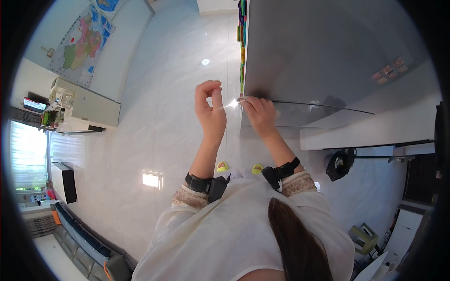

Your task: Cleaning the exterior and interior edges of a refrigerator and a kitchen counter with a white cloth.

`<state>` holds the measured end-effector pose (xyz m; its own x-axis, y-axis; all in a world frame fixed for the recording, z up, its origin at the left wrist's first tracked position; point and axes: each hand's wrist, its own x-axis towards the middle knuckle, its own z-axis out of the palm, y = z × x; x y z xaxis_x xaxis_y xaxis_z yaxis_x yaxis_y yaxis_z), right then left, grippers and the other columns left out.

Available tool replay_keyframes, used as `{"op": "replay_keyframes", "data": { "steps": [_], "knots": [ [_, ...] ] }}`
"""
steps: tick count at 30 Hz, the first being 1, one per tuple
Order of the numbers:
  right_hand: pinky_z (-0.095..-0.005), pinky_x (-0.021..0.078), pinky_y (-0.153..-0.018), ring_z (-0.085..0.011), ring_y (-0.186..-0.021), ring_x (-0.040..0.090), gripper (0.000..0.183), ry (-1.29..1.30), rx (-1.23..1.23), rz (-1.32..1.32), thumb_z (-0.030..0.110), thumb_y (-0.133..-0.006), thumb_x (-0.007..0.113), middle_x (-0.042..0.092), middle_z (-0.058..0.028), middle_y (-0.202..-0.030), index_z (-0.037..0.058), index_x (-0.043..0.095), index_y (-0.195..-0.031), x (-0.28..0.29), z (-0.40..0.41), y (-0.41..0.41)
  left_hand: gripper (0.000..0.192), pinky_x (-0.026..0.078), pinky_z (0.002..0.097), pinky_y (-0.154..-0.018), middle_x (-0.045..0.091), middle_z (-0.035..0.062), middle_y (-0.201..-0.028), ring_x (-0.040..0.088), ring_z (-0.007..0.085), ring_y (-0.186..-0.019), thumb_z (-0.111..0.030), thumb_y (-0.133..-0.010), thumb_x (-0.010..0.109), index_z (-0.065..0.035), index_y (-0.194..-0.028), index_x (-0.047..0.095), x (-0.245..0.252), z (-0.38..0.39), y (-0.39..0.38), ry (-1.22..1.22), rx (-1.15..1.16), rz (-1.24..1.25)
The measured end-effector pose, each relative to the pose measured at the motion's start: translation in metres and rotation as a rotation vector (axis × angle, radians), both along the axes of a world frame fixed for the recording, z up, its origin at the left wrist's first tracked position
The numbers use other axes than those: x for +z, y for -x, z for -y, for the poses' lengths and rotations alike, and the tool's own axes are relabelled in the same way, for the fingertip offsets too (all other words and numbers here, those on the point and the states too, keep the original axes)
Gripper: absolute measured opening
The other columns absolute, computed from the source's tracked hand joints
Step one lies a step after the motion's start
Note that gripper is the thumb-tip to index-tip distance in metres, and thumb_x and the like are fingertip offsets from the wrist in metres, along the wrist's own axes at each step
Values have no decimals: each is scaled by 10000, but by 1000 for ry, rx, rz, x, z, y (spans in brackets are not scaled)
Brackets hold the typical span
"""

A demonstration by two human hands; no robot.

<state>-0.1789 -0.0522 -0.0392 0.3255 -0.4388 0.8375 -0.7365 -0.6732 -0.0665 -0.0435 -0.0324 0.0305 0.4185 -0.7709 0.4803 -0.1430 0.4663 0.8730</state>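
Note:
My right hand [261, 114] is at the near edge of a tall, glossy grey cabinet or refrigerator [306, 45], beside the dark seam between its upper and lower panels. The fingers are bent around a small greyish item [242, 99], perhaps a cloth; most of it is hidden under them. Left of the panel edge, my left hand [211, 109] is raised in the air, its fingers loosely curled towards the thumb. Nothing shows in it. A bright glare [234, 103] lies between the two hands. Colourful pieces [242, 42], seen edge-on, line the front of the grey unit.
Pale glossy floor tiles [168, 105] stretch to the left. There stand a white cabinet [95, 109], a low black-and-white unit [65, 181] and a grey sofa [77, 258]. A wall map [82, 45] hangs beyond. At right are a black bag [339, 165] and a green stool [365, 239].

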Motion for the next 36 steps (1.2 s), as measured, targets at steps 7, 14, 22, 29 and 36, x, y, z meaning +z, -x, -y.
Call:
{"op": "replay_keyframes", "data": {
  "steps": [7, 14, 22, 29, 36],
  "knots": [
    [-292, 345, -630, -123, -699, 505, 200, -90, -67, 76, 123, -696, 637, 526, 50, -856, 161, 643, -892, -5, -7, 6, 106, 413, 251, -741, 559, 39, -944, 510, 123, -825, 9, -840, 492, -36, -904, 564, -21, -7, -2, -95, 21, 70],
    [-298, 340, -624, -109, -716, 518, 212, -45, -212, 167, 107, -649, 686, 532, 69, -849, 187, 669, -845, -6, -10, 63, 107, 410, 248, -736, 568, 35, -936, 499, 118, -806, -14, -855, 484, -34, -914, 570, -40, -17, -1, -172, 55, 108],
    [-320, 374, -658, -150, -738, 529, 253, -68, -365, 260, 51, -646, 710, 551, 19, -892, 167, 664, -866, -23, -15, 129, 104, 409, 241, -729, 564, 29, -911, 500, 106, -786, -19, -854, 490, -32, -919, 570, -44, -29, 5, -214, 96, 112],
    [-337, 434, -760, -244, -851, 536, 133, -186, -483, 694, 101, -808, 626, 538, -103, -924, 43, 565, -911, -51, -26, 209, 118, 399, 222, -697, 553, 18, -846, 482, 83, -741, -33, -876, 462, -14, -925, 568, -44, -47, 17, -287, 169, 107],
    [-261, 421, -724, -136, -802, 500, 180, -384, -432, 1030, 157, -864, 595, 523, -53, -898, 21, 511, -947, -67, -51, 220, 203, 199, 202, -478, 314, -70, -587, 246, 18, -531, -154, -926, 421, -33, -893, 581, -43, -53, 27, -315, 173, 49]
  ]
}}
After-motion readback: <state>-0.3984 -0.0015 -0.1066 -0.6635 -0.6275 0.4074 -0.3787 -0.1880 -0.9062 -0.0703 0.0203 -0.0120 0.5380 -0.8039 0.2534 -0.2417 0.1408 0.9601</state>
